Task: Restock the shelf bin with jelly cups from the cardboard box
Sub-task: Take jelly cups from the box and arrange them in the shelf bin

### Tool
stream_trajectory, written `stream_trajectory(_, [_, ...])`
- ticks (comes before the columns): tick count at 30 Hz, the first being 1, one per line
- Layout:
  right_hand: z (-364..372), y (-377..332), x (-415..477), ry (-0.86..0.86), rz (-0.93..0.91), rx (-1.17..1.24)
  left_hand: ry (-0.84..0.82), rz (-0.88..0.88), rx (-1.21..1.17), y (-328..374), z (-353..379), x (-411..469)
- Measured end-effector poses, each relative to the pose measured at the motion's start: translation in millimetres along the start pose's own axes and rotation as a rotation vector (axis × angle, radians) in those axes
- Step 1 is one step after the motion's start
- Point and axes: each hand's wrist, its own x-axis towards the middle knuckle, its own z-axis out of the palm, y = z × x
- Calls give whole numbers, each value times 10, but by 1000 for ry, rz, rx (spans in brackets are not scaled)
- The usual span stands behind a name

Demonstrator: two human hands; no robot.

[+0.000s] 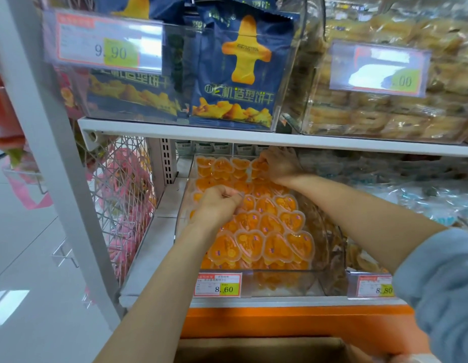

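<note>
The left grip [218,203] pinched one of the jelly cups [271,223] at the middle of the shelf bin [280,282]. Beyond it, the right grip [278,163] pinched another. Each probably wanted laying flat, snug against neighbours beneath. The cardboard box [254,349] sat below both.

Shop aisle; pale glossy floor [23,258] at left w/ bright glare patch [8,302]; grey shelf upright [52,142]; white shelf board [227,132]; wire mesh side panel [123,200]; orange base strip [280,320] below.
</note>
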Motion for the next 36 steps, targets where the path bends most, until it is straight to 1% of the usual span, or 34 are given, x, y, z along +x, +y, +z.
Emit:
stream_trajectory(5, [21,23,16,7,-13,5,5,-8,6,13,-25,-8])
stream_trajectory(9, [35,73,7,35,-41,75,-4,-6,2,32,-25,-20])
stream_trajectory(17, [-32,-19,9,28,-20,108,-9,-22,-10,46,-10,-29])
stream_trajectory(21, [29,-239,83,91,-45,65,-6,-24,-1,56,1,-31])
stream_trajectory(25, [116,-388,165,85,-42,-29,-12,-13,4,52,-19,-52])
stream_trajectory(32, [188,-344,196,118,-37,-26,-6,-20,-8,67,-84,-53])
stream_trajectory(36, [158,-341,181,82,-31,15,-15,-14,8,76,-73,-56])
